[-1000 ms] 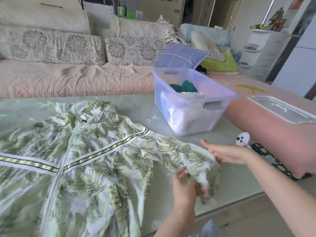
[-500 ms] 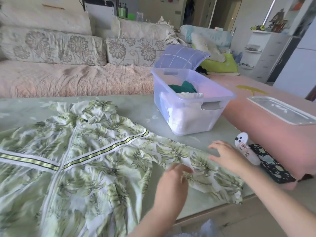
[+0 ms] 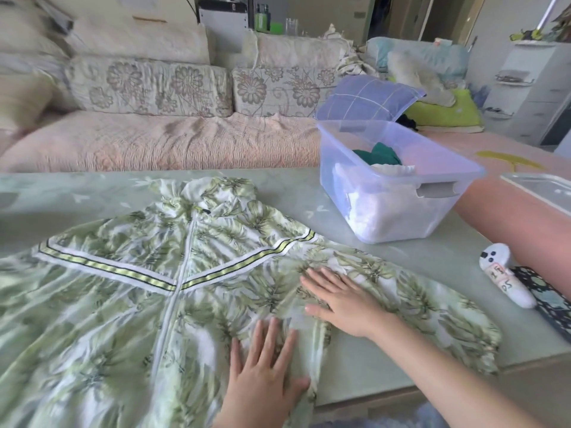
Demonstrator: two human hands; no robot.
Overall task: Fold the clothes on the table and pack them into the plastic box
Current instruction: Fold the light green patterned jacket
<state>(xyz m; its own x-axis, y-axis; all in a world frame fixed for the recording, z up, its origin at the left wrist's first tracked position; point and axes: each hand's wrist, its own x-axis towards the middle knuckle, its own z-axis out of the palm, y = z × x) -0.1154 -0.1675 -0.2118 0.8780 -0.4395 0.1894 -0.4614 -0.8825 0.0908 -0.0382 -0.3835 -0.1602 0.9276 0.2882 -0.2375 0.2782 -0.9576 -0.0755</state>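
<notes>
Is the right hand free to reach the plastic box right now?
Likely yes: the right hand lies flat on the jacket, holding nothing, and nothing stands between it and the plastic box.

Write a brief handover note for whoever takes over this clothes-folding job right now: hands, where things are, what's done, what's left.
Hands: left hand and right hand press flat on the leaf-print jacket.
Things: jacket spread unfolded on the table; plastic box stands open at the far right, lid lying beside it.
Done: white and green clothes in the box.
Left: fold the jacket, pack it.
</notes>
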